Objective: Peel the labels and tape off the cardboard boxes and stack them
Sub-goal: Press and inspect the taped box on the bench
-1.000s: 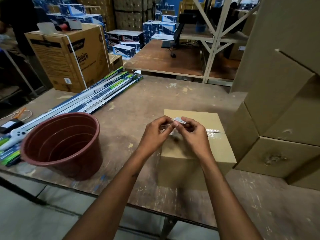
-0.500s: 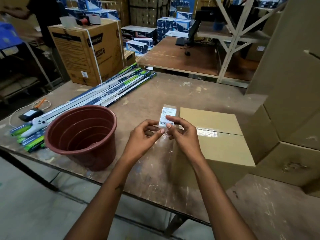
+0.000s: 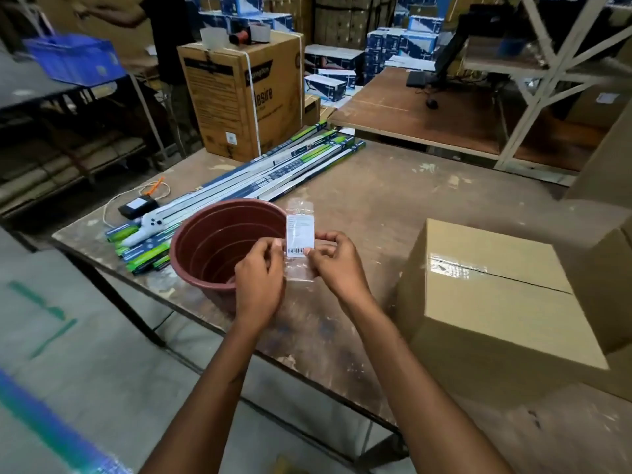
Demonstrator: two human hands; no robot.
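A white barcode label [image 3: 300, 235] on a strip of clear tape stands upright between my hands, off the box. My left hand [image 3: 260, 278] pinches its left edge and my right hand [image 3: 337, 265] pinches its right edge. The label hangs over the right rim of a brown plastic pot [image 3: 208, 248]. The small cardboard box [image 3: 492, 309] sits on the table to the right of my hands, with clear tape across its top seam.
Long blue-green tube-light packs [image 3: 273, 172] lie across the worn table [image 3: 393, 200] behind the pot. A large printed carton [image 3: 246, 94] stands at the back left. Stacked plain cartons [image 3: 608, 186] rise at the right edge. A person stands beyond the carton.
Both hands have carried the peeled label left, away from the box top, to above the pot's rim. The label has turned upright, its face toward me.
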